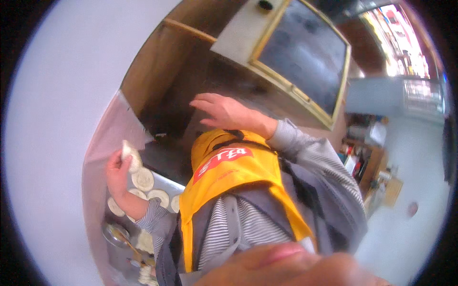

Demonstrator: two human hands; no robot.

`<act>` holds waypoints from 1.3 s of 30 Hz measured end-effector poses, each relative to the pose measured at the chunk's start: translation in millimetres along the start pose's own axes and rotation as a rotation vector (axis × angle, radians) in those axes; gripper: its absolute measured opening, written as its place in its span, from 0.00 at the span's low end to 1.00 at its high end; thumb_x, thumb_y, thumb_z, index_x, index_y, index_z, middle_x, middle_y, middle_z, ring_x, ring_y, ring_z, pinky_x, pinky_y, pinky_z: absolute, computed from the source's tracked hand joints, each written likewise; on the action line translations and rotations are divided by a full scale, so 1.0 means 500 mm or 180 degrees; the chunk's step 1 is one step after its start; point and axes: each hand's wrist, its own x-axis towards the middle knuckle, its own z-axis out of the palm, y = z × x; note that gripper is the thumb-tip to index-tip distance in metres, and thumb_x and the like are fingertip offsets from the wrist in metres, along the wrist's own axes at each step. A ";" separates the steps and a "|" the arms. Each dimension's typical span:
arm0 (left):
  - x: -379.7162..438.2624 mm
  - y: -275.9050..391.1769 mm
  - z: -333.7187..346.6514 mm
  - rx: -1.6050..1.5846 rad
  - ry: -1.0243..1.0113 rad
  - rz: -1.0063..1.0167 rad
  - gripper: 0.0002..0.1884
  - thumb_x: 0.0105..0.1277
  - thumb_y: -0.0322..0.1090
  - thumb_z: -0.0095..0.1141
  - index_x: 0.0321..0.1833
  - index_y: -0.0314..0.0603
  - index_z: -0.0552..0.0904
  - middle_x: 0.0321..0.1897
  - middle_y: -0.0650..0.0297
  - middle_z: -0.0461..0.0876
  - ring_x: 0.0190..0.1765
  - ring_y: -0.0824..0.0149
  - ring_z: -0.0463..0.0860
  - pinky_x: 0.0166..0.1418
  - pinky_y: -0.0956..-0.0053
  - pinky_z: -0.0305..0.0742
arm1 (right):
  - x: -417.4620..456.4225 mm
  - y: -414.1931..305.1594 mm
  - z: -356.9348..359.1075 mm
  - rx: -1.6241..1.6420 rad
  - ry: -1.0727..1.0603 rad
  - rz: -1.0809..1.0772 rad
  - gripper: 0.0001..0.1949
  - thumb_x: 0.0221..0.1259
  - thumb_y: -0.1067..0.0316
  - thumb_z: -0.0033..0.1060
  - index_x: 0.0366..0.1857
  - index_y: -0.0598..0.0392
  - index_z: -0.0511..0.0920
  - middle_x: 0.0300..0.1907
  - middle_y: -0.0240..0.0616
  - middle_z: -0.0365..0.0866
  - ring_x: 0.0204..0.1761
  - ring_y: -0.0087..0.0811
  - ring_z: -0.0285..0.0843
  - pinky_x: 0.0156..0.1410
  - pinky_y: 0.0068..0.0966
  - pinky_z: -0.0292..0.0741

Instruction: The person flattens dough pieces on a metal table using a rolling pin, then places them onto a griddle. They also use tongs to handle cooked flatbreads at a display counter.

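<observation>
My left hand point(120, 175), at the left, pinches a pale, flattened piece of dough point(132, 159) between thumb and fingers. Just below it several round, flat dough pieces point(142, 179) lie on a metal surface point(173, 183), some partly hidden by my forearm. My right hand point(225, 111) hangs in front of the yellow apron point(229, 168), fingers extended and apart, with nothing seen in it. Lower left, a round metal bowl point(116, 234) has a long-handled utensil point(130, 246) resting in it. More dough point(145, 241) lies beside the bowl.
A pinkish cloth or sheet point(118, 125) lies along the left edge beside a large white surface point(61, 143). Ahead is a yellow-framed dark panel point(304, 53) on a pale counter point(234, 39). Shelves with assorted goods point(357, 153) stand at the right.
</observation>
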 end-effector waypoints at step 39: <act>0.832 0.492 2.245 0.2750 -0.2844 0.4732 0.23 0.68 0.39 0.57 0.67 0.45 0.78 0.69 0.50 0.76 0.73 0.46 0.71 0.74 0.44 0.64 | -0.911 1.304 -0.933 -0.1519 0.2693 0.2079 0.15 0.64 0.69 0.53 0.51 0.58 0.82 0.56 0.54 0.83 0.55 0.53 0.82 0.61 0.45 0.78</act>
